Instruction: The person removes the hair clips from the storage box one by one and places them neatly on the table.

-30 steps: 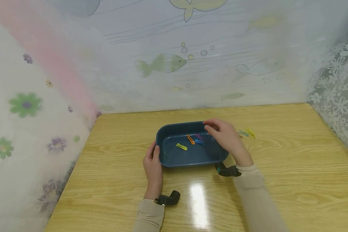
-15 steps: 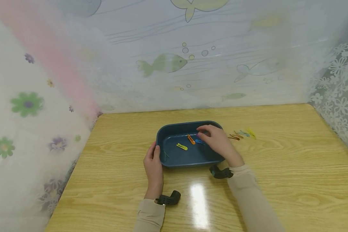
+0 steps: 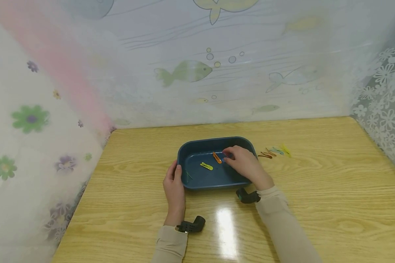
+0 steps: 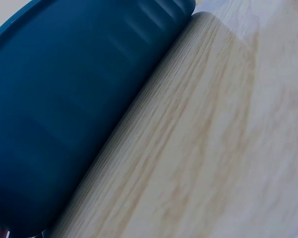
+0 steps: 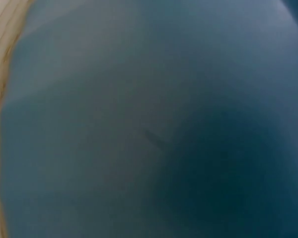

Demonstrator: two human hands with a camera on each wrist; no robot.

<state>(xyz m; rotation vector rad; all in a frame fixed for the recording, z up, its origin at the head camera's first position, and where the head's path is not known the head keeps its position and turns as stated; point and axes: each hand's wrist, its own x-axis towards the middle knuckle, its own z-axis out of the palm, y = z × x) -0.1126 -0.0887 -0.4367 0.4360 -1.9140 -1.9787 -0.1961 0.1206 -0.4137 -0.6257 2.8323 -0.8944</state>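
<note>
A dark blue tray stands on the table in the head view. My left hand grips its left end, thumb at the rim and fingers along the outer wall. Inside lie a yellow hair clip, an orange hair clip and a thin green clip. My right hand reaches into the tray's right part, thumb and fingertips curved low over the floor beside the orange clip. A purple bit shows at the fingertips; I cannot tell whether they pinch it. The hand covers the spot of a blue clip.
Right of the tray, several hair clips lie in a row on the wooden table, among them a brown one, a light blue one and a yellow one. A fish-print curtain hangs behind the table.
My right hand has moved left and down from the tray's right rim to the purple and blue clips, covering the blue one. The left hand has kept its hold on the tray.
</note>
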